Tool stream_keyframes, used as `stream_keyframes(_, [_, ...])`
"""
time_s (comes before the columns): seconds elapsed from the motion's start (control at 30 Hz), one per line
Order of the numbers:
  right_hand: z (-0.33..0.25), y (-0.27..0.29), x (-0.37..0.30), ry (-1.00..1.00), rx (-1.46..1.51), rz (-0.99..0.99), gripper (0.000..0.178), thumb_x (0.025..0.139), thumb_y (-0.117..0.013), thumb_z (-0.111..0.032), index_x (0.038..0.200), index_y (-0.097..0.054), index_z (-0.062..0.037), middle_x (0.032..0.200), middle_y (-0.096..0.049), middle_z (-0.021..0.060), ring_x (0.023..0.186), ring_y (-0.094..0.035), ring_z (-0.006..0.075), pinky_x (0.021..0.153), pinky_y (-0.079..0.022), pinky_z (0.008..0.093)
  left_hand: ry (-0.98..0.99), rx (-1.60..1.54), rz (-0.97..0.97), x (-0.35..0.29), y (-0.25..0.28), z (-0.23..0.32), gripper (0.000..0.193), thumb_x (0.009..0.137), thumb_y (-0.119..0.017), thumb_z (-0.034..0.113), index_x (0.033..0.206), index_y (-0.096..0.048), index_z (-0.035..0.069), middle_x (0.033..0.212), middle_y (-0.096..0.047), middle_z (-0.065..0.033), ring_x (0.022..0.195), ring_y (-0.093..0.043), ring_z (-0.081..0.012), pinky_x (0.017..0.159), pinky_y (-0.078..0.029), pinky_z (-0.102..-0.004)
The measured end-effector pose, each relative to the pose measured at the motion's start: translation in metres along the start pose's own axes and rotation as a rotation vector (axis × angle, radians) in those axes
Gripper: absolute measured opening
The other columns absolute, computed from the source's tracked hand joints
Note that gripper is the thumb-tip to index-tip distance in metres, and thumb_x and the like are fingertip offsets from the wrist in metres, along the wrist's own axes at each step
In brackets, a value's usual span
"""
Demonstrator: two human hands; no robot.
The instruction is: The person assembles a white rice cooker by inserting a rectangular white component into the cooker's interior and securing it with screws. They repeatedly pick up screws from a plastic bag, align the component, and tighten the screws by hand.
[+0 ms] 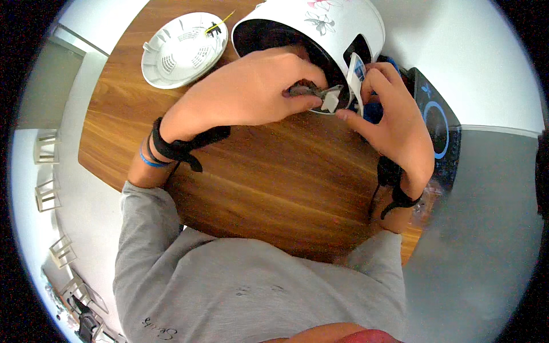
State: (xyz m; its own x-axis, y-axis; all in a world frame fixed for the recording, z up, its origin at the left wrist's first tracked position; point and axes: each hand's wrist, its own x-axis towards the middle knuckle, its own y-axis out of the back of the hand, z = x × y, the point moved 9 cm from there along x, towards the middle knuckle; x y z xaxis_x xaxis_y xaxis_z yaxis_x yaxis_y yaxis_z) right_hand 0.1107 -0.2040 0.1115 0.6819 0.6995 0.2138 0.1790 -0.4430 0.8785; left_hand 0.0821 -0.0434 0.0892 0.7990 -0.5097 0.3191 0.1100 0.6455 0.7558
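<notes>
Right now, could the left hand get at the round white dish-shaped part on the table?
Probably yes: the dish-shaped part lies to the left of the left hand, largely uncovered, though that hand seems busy with a small pale piece and would likely need freeing first.

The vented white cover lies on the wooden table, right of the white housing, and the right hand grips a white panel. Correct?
Not quite: in the head view, the vented white cover lies on the wooden table, left of the white housing, not right. The right hand does grip the white panel.
</notes>
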Motion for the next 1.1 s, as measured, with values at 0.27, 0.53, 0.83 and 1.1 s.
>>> stream_keyframes(0.27, [0.003, -0.004, 0.001, 0.078, 0.016, -0.072, 0.046, 0.077, -0.092, -0.016, 0.096, -0.052, -0.0037, 0.117, -0.055, 0.0183, 0.104, -0.060, 0.0381, 0.090, -0.052, 0.0425, 0.019, -0.067, -0.011, 0.001, 0.009, -0.009, 0.031, 0.100, -0.075, 0.019, 0.127, -0.068, 0.006, 0.108, -0.073, -0.0114, 0.089, -0.073, -0.0202, 0.073, -0.060, -0.0325])
stream_keyframes(0.53, [0.009, -0.021, -0.008, 0.007, 0.059, -0.139, 0.050, 0.075, -0.093, -0.017, 0.094, -0.048, -0.0036, 0.114, -0.050, 0.0202, 0.104, -0.056, 0.0405, 0.090, -0.053, 0.0453, 0.146, -0.393, -0.110, 0.010, -0.013, -0.007, 0.035, 0.107, -0.065, 0.017, 0.140, -0.060, 0.009, 0.109, -0.074, -0.0102, 0.063, -0.071, -0.0166, 0.058, -0.060, -0.0314])
stream_keyframes(0.83, [0.017, -0.031, -0.012, -0.021, 0.127, -0.126, 0.051, 0.075, -0.093, -0.014, 0.110, -0.057, -0.0027, 0.109, -0.047, 0.0165, 0.096, -0.053, 0.0366, 0.088, -0.053, 0.0422, 0.161, -0.205, -0.053, 0.007, -0.016, -0.004, 0.030, 0.108, -0.063, 0.020, 0.136, -0.062, 0.010, 0.096, -0.074, -0.0150, 0.061, -0.073, -0.0249, 0.060, -0.060, -0.0393])
stream_keyframes(1.1, [0.032, -0.044, -0.001, 0.103, 0.117, -0.039, 0.054, 0.074, -0.093, -0.016, 0.116, -0.062, -0.0036, 0.110, -0.050, 0.0163, 0.101, -0.057, 0.0373, 0.091, -0.053, 0.0432, 0.112, -0.167, 0.010, 0.012, -0.025, -0.018, 0.031, 0.106, -0.065, 0.018, 0.136, -0.061, 0.011, 0.098, -0.074, -0.0177, 0.063, -0.073, -0.0276, 0.063, -0.060, -0.0411])
